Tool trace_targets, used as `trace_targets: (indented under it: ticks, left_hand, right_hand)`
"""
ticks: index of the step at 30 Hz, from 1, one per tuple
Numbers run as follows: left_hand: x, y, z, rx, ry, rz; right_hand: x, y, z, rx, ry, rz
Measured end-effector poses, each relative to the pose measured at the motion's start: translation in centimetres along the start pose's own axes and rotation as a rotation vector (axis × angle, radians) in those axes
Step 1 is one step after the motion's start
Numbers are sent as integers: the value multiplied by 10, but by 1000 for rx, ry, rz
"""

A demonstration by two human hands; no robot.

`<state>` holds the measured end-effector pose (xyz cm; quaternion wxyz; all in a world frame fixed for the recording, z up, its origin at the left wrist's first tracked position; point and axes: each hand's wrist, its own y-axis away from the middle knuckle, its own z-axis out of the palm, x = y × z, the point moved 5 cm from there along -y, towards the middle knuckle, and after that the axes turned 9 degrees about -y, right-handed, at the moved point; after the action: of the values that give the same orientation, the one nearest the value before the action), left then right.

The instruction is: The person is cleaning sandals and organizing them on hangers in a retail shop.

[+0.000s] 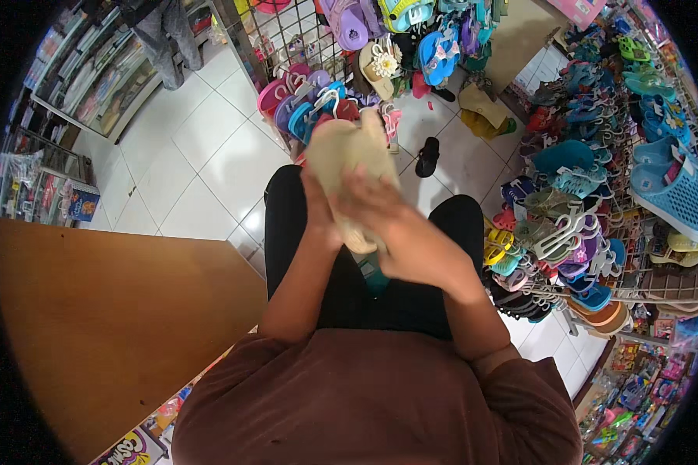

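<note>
A beige sandal or slipper point(340, 145), blurred by motion, is held up in front of me above my knees. My left hand point(320, 206) grips its left edge, with the thumb along the side. My right hand point(384, 215) lies across the face of the sole with its fingers spread, touching it; it is blurred. Part of the lower end shows between my wrists. Just beyond it hang pink, purple and blue sandals point(302, 113) on white hangers.
A wire rack of children's footwear point(581, 174) stands to my right. A wooden tabletop point(134, 325) lies to my left. One black slipper point(427, 157) rests on the white tiled floor point(203, 151). Another person's legs point(166, 43) stand by the glass display case point(107, 96).
</note>
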<state>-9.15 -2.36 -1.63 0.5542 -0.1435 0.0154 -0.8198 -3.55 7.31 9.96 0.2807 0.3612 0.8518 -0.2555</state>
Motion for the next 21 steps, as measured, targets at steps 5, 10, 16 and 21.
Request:
trace_targets:
  ticks: [5,10,16,21]
  left_hand:
    - [19,-15,-40,70,-144,-154]
    - [8,-11,-37,119,-264,-371]
    - [-12,-2,-10,64,-107,-420]
    - [-10,0,8,181,-220,-300]
  right_hand:
    - [9,21,-15,-76,-454,254]
    - [-6,8,-61,94,-247,-136]
    - [2,-10,-51,332,-38,-77]
    - [-13,-7,-29,169,281,-32]
